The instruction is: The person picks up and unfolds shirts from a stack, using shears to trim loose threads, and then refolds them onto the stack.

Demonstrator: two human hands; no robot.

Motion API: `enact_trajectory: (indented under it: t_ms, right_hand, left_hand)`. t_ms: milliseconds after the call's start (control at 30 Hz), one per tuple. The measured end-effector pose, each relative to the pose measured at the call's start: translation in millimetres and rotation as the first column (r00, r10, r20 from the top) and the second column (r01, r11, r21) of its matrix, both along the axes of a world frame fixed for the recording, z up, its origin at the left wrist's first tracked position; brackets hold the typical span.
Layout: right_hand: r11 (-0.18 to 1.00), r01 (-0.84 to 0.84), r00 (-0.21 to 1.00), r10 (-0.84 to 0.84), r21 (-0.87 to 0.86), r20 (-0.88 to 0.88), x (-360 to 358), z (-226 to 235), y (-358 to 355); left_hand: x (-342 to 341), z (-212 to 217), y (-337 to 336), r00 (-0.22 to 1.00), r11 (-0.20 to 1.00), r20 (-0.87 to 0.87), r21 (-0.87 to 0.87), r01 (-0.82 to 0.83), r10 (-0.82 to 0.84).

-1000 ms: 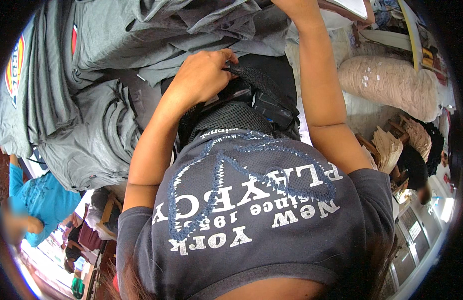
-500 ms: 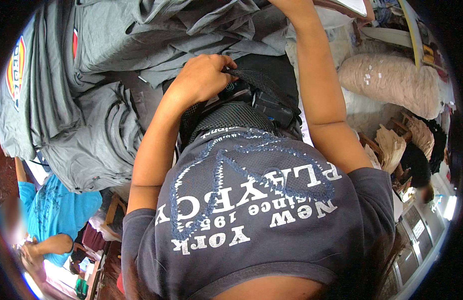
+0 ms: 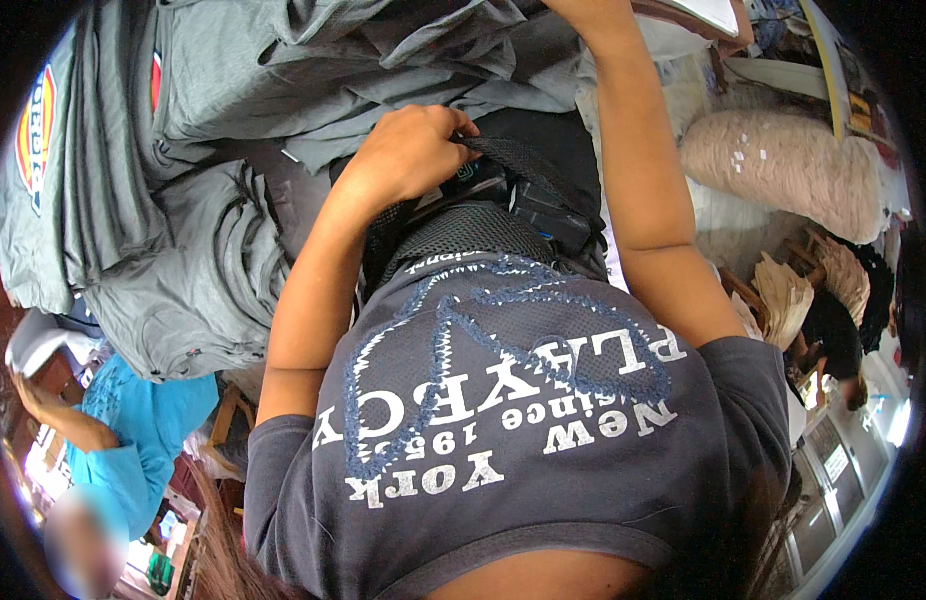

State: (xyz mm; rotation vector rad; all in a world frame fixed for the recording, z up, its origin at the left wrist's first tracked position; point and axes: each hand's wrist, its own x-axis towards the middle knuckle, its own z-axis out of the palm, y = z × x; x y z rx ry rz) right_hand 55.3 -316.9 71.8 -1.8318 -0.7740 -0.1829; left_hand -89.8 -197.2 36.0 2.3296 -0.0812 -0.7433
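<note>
A black mesh bag (image 3: 463, 236) lies against my waist, its mouth parted. My left hand (image 3: 413, 150) is closed with its fingertips on the upper mesh edge of the bag. Inside the opening there are dark items that I cannot make out, one with a small teal mark. My right forearm (image 3: 643, 140) stretches up to the top edge of the picture, and the hand beyond the wrist is cut off. Grey shirts (image 3: 373, 70) are spread just beyond my left hand.
Folded grey shirts (image 3: 193, 270) are stacked at the left. To the right lies a bulky beige bundle (image 3: 783, 170) in clear plastic, with wooden chair parts and cloth below it. A person in a blue shirt (image 3: 148, 430) is at the lower left.
My left hand stays on the mesh edge, and my right arm is nearly still. The person in blue at the lower left has shifted, with an arm now raised.
</note>
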Motion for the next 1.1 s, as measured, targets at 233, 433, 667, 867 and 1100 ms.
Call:
enact_trajectory:
  t_ms: [233,433,667,867,1100]
  right_hand:
    - [1.0,0.0,1.0,0.0,-0.017,-0.015,-3,6,2]
    - [1.0,0.003,1.0,-0.003,-0.019,0.024,-1,2,2]
    - [1.0,0.005,0.999,-0.003,0.022,-0.046,-7,11,3]
    - [0.993,-0.036,0.998,0.041,0.108,-0.044,-9,14,0]
    - [0.992,-0.014,1.0,0.017,0.122,-0.025,-12,24,4]
  left_hand:
    - [0,0,0,1.0,1.0,0.0,0.012,-0.005,0.005]
    - [-4,-7,1,0.991,1.0,0.133,-0.009,-0.014,0.015]
    - [-3,-5,0,0.996,1.0,0.088,0.008,-0.018,0.018]
    - [-4,2,-1,0.997,0.999,0.083,0.031,0.009,-0.012]
    - [-6,-3,1,0.991,1.0,0.134,0.01,0.004,-0.005]
